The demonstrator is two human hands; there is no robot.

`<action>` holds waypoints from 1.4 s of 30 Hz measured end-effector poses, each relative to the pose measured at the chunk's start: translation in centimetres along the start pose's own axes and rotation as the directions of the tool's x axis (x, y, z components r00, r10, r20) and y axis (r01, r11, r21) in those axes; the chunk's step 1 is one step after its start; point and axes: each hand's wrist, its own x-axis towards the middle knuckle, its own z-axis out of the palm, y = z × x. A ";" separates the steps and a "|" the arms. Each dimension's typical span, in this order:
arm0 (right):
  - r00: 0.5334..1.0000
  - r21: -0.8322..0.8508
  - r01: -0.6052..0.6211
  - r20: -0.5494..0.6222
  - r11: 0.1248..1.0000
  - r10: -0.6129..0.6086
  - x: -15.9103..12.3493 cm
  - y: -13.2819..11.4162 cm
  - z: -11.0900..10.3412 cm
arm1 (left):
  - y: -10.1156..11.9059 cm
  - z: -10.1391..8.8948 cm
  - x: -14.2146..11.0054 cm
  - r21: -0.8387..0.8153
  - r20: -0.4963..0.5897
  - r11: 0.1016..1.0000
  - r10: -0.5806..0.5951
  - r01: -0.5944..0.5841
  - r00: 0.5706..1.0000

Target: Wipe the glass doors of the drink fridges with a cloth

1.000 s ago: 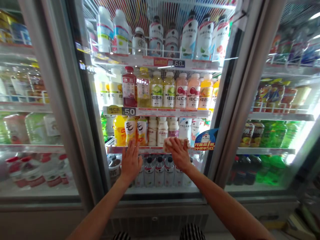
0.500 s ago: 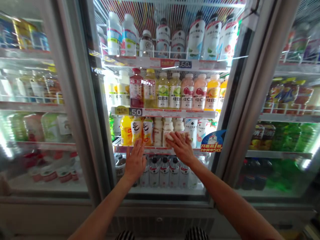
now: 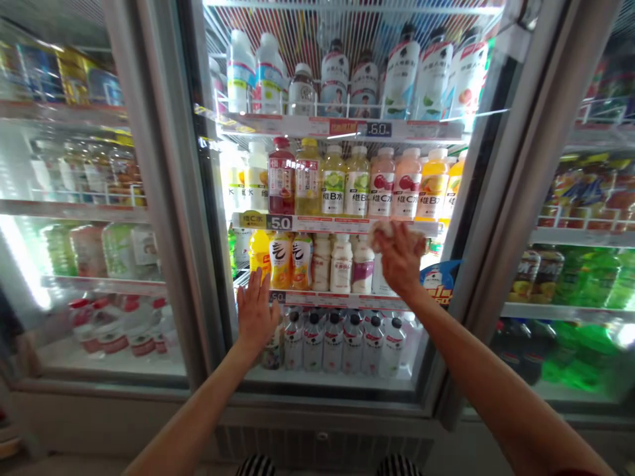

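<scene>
I face a drinks fridge with a glass door [image 3: 342, 198]. My left hand [image 3: 254, 314] lies flat on the glass, fingers spread, low on the door beside the yellow bottles [image 3: 270, 259]. My right hand [image 3: 401, 258] is higher and to the right, pressing a crumpled pale cloth [image 3: 381, 231] against the glass at the level of the shelf rail [image 3: 327, 223]. Behind the glass stand rows of coloured vitamin drinks [image 3: 357, 182] and white yoghurt bottles [image 3: 342, 263].
Closed glass doors flank this one, the left door [image 3: 94, 218] with water bottles, the right door [image 3: 585, 231] with green soda bottles. A blue round sticker [image 3: 439, 281] sits on the glass near my right wrist. Dark-capped bottles [image 3: 342, 334] fill the bottom shelf.
My right hand has slid the cloth up and to the right across the glass, from the yoghurt row to the shelf rail above. My left hand has stayed flat on the glass.
</scene>
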 end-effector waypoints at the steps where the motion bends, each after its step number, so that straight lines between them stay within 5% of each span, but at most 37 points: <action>1: 0.981 -0.019 -0.175 -0.095 0.984 0.172 0.9 0.7 0.0 | -0.3 -0.2 0.2 0.005 0.000 1.000 -0.015 0.015 1.000; 3: 0.877 0.002 -0.430 -0.237 0.903 0.418 2.4 0.9 0.3 | -0.8 -0.4 0.6 0.014 0.017 0.999 -0.030 0.030 0.999; 4: 0.864 0.013 -0.449 -0.250 0.893 0.438 2.6 0.3 0.6 | -0.9 -0.5 0.6 0.017 0.027 0.999 -0.027 0.027 0.999; 7: 0.991 0.015 -0.096 -0.095 0.995 0.097 1.2 -3.2 1.5 | -1.3 -0.8 0.7 0.018 0.042 1.000 -0.010 0.009 0.999; 9: 0.984 0.059 0.176 0.020 0.983 -0.177 0.4 -4.6 1.6 | -1.8 -1.1 0.9 0.015 0.029 1.000 -0.009 0.008 1.000; 10: 0.977 0.078 0.206 0.034 0.975 -0.209 0.5 -4.7 1.5 | -2.1 -1.4 1.1 0.017 0.018 1.000 -0.015 0.015 1.000; 12: 0.999 0.081 0.019 -0.050 0.997 -0.015 2.1 -3.7 1.2 | -2.9 -1.8 1.5 0.027 0.005 0.999 -0.036 0.036 0.999; 14: 0.932 0.106 -0.285 -0.200 0.953 0.301 4.0 -2.7 1.1 | -3.5 -2.0 1.9 0.033 0.018 0.999 -0.040 0.040 0.999; 16: 0.889 0.141 -0.370 -0.233 0.918 0.394 4.7 -3.1 1.4 | -3.9 -2.1 2.0 0.033 0.037 0.999 -0.034 0.032 0.999; 17: 0.925 0.145 -0.303 -0.191 0.942 0.327 4.3 -3.9 1.6 | -4.0 -2.1 2.0 0.032 0.042 0.999 -0.027 0.026 0.999; 19: 1.000 0.167 -0.007 -0.019 0.986 0.011 2.8 -5.8 2.0 | -4.2 -2.1 2.0 0.036 0.041 0.999 -0.023 0.022 0.999; 21: 0.953 0.212 0.249 0.118 0.945 -0.278 1.8 -7.2 2.2 | -4.4 -2.4 2.0 0.046 0.034 0.998 -0.037 0.036 0.999; 22: 0.939 0.212 0.282 0.141 0.936 -0.315 1.9 -7.4 2.1 | -4.6 -2.5 2.1 0.052 0.037 0.997 -0.051 0.049 0.998; 25: 1.000 0.120 0.002 0.030 0.993 -0.006 4.4 -6.9 1.7 | -5.0 -2.9 2.3 0.069 0.069 0.994 -0.089 0.085 0.994; 27: 0.978 0.116 -0.191 -0.064 0.975 0.200 5.9 -7.3 1.8 | -5.3 -3.0 2.5 0.069 0.095 0.994 -0.092 0.086 0.991; 28: 0.978 0.131 -0.189 -0.068 0.973 0.199 5.9 -7.9 2.0 | -5.3 -3.0 2.5 0.067 0.100 0.994 -0.090 0.083 0.991; 30: 0.999 0.174 0.041 0.003 0.984 -0.042 4.7 -9.8 2.6 | -5.5 -3.1 2.3 0.062 0.102 0.995 -0.078 0.072 0.992; 32: 0.905 0.244 0.380 0.103 0.892 -0.414 3.2 -11.7 3.3 | -5.8 -3.4 2.1 0.056 0.102 0.997 -0.061 0.055 0.993; 34: 0.809 0.279 0.517 0.149 0.809 -0.569 3.2 -13.0 3.8 | -6.3 -3.8 1.8 0.048 0.093 0.998 -0.048 0.044 0.995; 37: 0.949 0.212 0.269 0.108 0.940 -0.296 6.9 -14.4 4.0 | -6.9 -4.4 1.5 0.041 0.038 0.998 -0.047 0.045 0.998; 39: 0.992 0.198 0.100 0.057 0.975 -0.114 9.0 -16.0 4.3 | -7.4 -4.7 1.5 0.044 -0.008 0.998 -0.052 0.052 0.999; 40: 0.991 0.214 0.107 0.055 0.971 -0.122 9.3 -17.2 4.6 | -7.6 -4.9 1.4 0.047 -0.029 0.998 -0.052 0.053 0.998; 42: 0.939 0.285 0.295 0.092 0.912 -0.332 8.3 -19.8 5.3 | -8.1 -5.4 1.3 0.053 -0.060 0.998 -0.041 0.044 0.997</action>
